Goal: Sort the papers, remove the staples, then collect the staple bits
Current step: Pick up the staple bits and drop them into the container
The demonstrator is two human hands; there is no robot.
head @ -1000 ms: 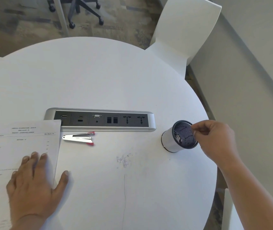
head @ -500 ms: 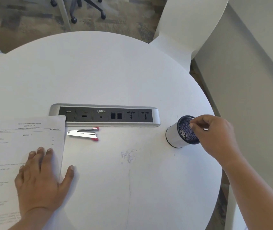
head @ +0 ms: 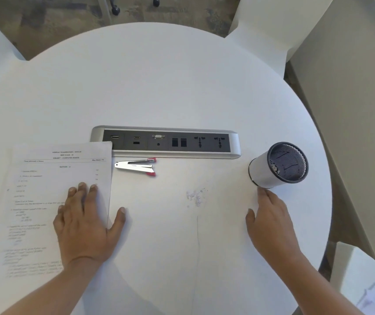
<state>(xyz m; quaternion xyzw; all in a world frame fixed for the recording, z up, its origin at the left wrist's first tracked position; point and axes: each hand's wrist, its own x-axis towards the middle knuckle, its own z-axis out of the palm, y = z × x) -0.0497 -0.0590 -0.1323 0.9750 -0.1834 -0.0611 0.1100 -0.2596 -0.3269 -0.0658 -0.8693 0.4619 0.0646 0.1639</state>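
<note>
Palms down: left hand (head: 84, 226) on papers (head: 45, 176), right hand (head: 270, 221) beside cup (head: 265, 175).

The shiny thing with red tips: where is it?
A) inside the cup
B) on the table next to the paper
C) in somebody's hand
B: the staple remover lies flat on the table, just right of the papers and in front of the socket strip, with nothing holding it.

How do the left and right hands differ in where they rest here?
The left hand lies on the papers, with only its thumb on the bare table; the right hand lies on bare table alone. The left hand is nearer the red-tipped tool; the right hand lies by the cup. Both are flat, open and empty.
</note>
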